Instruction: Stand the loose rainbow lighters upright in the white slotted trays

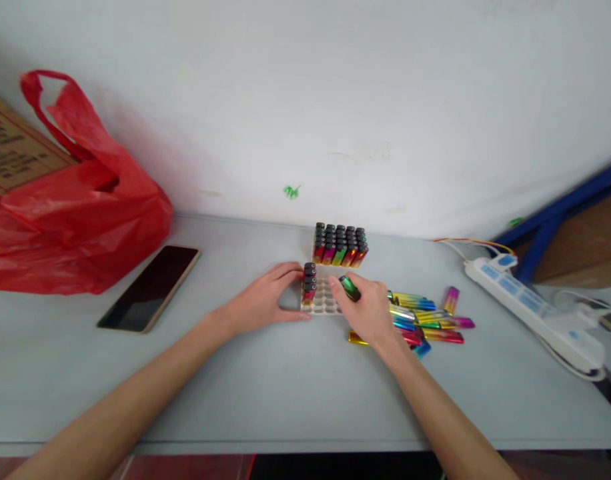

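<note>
A pale tray [325,304] with rows of round slots lies on the grey table, its left column holding several upright lighters [309,283]. My left hand [265,300] rests at the tray's left edge, thumb and fingers spread around its side. Over the tray's right part, my right hand [366,305] grips a green lighter [349,288] with a dark top, held tilted. Behind the tray stands a full block of upright lighters [339,245]. A loose pile of shiny coloured lighters [430,320] lies to the right of my right hand, which partly hides it.
At the left are a phone [149,288] and a red plastic bag [85,220] beside a cardboard box [20,147]. A white power strip [535,313] with cables lies on the right, near a blue metal frame [560,220]. The wall [305,107] rises behind the table.
</note>
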Demonstrator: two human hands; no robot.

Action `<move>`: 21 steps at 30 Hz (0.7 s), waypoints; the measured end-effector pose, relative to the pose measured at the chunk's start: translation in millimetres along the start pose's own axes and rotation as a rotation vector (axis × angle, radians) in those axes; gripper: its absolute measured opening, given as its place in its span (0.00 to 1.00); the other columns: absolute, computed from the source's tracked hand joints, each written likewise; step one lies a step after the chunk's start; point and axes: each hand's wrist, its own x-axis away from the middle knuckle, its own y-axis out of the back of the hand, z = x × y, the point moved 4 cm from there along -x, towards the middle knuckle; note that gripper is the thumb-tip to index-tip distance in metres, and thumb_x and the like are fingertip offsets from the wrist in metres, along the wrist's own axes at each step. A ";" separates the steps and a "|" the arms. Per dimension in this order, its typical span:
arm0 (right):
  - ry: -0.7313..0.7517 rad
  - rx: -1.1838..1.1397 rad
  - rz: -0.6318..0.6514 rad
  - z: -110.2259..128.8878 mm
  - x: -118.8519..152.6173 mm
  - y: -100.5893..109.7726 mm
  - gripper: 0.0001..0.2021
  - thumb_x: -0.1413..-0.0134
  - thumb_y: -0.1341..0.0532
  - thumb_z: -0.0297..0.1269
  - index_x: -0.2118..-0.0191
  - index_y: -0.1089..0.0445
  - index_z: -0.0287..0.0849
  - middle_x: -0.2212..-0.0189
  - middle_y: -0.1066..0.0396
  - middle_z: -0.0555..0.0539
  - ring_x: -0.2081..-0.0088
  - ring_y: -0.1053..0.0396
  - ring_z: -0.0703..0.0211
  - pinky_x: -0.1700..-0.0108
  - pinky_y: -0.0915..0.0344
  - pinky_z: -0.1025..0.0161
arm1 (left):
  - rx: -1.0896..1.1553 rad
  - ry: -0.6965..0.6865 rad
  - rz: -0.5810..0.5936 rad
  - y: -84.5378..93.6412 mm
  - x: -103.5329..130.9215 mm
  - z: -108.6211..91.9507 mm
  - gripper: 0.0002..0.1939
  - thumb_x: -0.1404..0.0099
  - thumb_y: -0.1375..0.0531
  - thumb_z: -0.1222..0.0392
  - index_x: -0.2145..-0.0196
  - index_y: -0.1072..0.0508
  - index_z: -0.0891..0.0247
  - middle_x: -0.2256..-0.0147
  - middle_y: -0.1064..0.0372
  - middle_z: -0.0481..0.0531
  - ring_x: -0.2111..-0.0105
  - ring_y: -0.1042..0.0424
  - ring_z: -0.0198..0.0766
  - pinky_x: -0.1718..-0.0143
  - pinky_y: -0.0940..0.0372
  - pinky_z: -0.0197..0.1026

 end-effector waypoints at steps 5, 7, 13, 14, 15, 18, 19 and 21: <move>0.029 0.038 0.025 -2.6 1.9 -3.5 0.18 0.36 0.40 0.45 0.77 0.41 0.48 0.83 0.40 0.54 0.77 0.47 0.62 0.70 0.46 0.62 | 0.000 -0.015 -0.003 0.3 0.0 -1.0 0.40 0.36 0.25 0.33 0.36 0.24 0.59 0.34 0.26 0.64 0.32 0.27 0.61 0.27 0.32 0.61; 0.026 0.049 0.036 -4.3 2.1 -4.6 0.17 0.37 0.40 0.43 0.77 0.41 0.49 0.83 0.38 0.53 0.78 0.45 0.61 0.70 0.46 0.62 | 0.003 -0.011 -0.002 0.6 0.2 -1.0 0.40 0.36 0.25 0.32 0.36 0.24 0.59 0.34 0.26 0.64 0.33 0.26 0.61 0.28 0.31 0.61; 0.072 -0.006 0.125 -4.2 4.3 -7.4 0.18 0.24 0.41 0.50 0.68 0.32 0.48 0.76 0.30 0.51 0.74 0.33 0.57 0.65 0.38 0.62 | -0.003 -0.003 0.002 0.5 1.1 -1.6 0.41 0.35 0.26 0.32 0.35 0.25 0.60 0.33 0.27 0.65 0.32 0.27 0.61 0.27 0.33 0.61; 0.085 -0.018 0.145 -3.7 4.9 -7.2 0.17 0.22 0.41 0.50 0.65 0.31 0.47 0.74 0.28 0.50 0.72 0.31 0.56 0.63 0.36 0.62 | -0.005 -0.005 0.006 0.5 1.0 -2.1 0.41 0.35 0.26 0.32 0.35 0.25 0.59 0.33 0.27 0.65 0.32 0.27 0.61 0.26 0.33 0.61; 0.106 -0.027 0.165 -2.8 5.5 -6.7 0.16 0.21 0.43 0.50 0.62 0.30 0.47 0.71 0.27 0.50 0.70 0.29 0.55 0.61 0.34 0.61 | -0.005 -0.008 0.010 0.5 0.9 -2.6 0.41 0.35 0.26 0.32 0.35 0.25 0.60 0.33 0.27 0.65 0.31 0.28 0.61 0.26 0.33 0.61; 0.213 -0.037 0.209 2.4 6.8 -2.4 0.15 0.18 0.46 0.46 0.58 0.30 0.47 0.61 0.24 0.45 0.60 0.25 0.51 0.53 0.29 0.58 | 0.011 -0.004 0.020 1.9 0.2 -2.1 0.41 0.35 0.26 0.31 0.35 0.25 0.61 0.33 0.28 0.66 0.31 0.28 0.61 0.26 0.34 0.60; 0.249 -0.033 0.212 4.5 7.1 -0.3 0.15 0.18 0.46 0.46 0.58 0.29 0.46 0.59 0.24 0.44 0.57 0.25 0.51 0.50 0.28 0.57 | 0.024 -0.005 0.027 2.5 0.0 -1.3 0.42 0.35 0.26 0.31 0.35 0.25 0.62 0.32 0.28 0.67 0.31 0.29 0.61 0.26 0.34 0.60; 0.291 -0.015 0.219 7.7 7.4 4.0 0.16 0.18 0.44 0.47 0.59 0.28 0.46 0.57 0.24 0.43 0.55 0.25 0.50 0.49 0.28 0.56 | 0.057 -0.007 0.050 3.5 -0.1 1.2 0.42 0.36 0.25 0.32 0.35 0.25 0.61 0.32 0.28 0.66 0.30 0.29 0.61 0.26 0.34 0.59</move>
